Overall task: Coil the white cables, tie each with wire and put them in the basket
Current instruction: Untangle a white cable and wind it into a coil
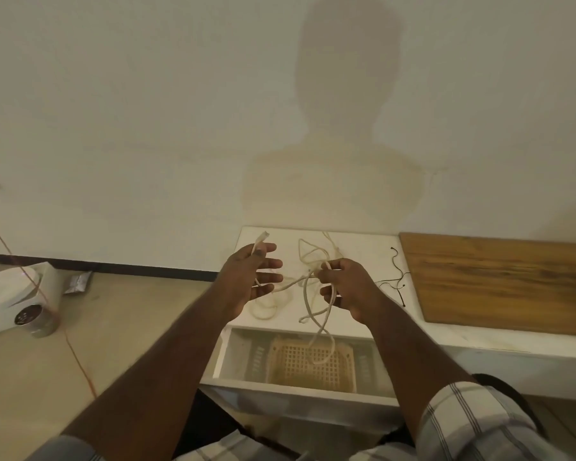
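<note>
White cable point(308, 296) is dangling mid-frame over the counter point(363, 242): your right hand point(345, 287) is pinching its loops, your left hand point(246, 281), fingers spread, is hooking one end. Slack is drooping over the basket point(308, 364); it's risking tangling.
</note>
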